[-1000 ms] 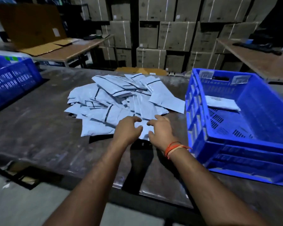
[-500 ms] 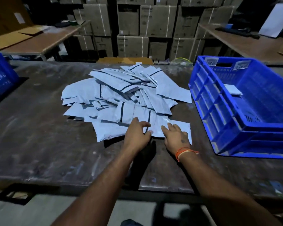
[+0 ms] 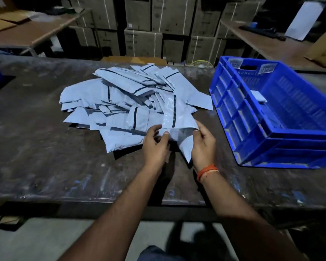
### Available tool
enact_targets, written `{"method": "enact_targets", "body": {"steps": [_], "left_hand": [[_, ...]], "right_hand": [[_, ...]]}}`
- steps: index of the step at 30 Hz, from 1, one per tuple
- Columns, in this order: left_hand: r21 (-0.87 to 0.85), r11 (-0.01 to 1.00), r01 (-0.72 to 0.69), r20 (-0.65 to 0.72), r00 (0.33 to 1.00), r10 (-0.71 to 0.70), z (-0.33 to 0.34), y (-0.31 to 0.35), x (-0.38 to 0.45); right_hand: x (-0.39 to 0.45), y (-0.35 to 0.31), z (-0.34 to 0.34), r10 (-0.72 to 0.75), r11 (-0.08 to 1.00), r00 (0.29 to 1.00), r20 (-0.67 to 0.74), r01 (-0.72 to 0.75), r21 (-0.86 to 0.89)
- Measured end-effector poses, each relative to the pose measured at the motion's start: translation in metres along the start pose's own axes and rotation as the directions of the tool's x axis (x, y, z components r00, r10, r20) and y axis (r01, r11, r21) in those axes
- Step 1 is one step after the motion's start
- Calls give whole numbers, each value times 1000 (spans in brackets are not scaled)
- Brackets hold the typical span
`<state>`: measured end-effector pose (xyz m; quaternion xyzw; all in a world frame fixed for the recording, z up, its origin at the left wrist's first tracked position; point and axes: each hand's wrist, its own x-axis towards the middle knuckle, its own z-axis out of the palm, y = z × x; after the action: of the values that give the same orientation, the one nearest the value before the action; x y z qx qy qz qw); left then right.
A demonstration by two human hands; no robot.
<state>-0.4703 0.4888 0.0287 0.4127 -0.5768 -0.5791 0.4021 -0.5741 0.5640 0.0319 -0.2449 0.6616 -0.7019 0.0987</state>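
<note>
Both hands on one grey poly mailer (image 3: 181, 127), at the near edge of the pile (image 3: 124, 97), roughly mid-counter (image 3: 45, 147)

Left hand (image 3: 155, 145): pinches the mailer's near-left edge, thumb and forefinger curled onto the film. Right hand (image 3: 203, 146): grips the mailer's right edge, thumb on the top face; the fingers beneath are hidden, so can't tell how they sit. Orange wristband (image 3: 207, 171) on the right wrist

Mailer state: near part raised off the counter, film creased between the two hands, one corner hanging down just left of the right hand. Black stripe runs across its top face. Its far part overlaps the neighbouring mailers in the pile

Pile: loose heap of the same grey mailers with black stripes, overlapping at mixed angles, spread from centre-left out to near the crate. No count possible

Blue crate (image 3: 239, 117): on the counter right of the pile, near it but apart, open top, ribbed side wall facing the pile. One small white packet (image 3: 259, 97) lies inside on the floor of the crate, against the left wall. Two labels on the far wall, text too small to read

Background: strapped cardboard boxes (image 3: 143, 42) stacked behind the counter, wooden side tables left and right. Light is dim, fine detail soft
</note>
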Motion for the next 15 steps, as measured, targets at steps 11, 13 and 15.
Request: {"method": "enact_targets", "body": {"steps": [11,13,15], "left_hand": [[-235,940,247,74,969,-237,3,-15,-45],[-99,975,200,137,973,-186,-8,-18,-48],[4,984,177,175,969,-175,-22,-18,-46]], "right_hand": [[-51,7,-35,610,604,774,168,-592,534],[-46,16,-52,640,634,764,85,-587,503],[-34,25,-69,633,691,774,-17,-554,464]]}}
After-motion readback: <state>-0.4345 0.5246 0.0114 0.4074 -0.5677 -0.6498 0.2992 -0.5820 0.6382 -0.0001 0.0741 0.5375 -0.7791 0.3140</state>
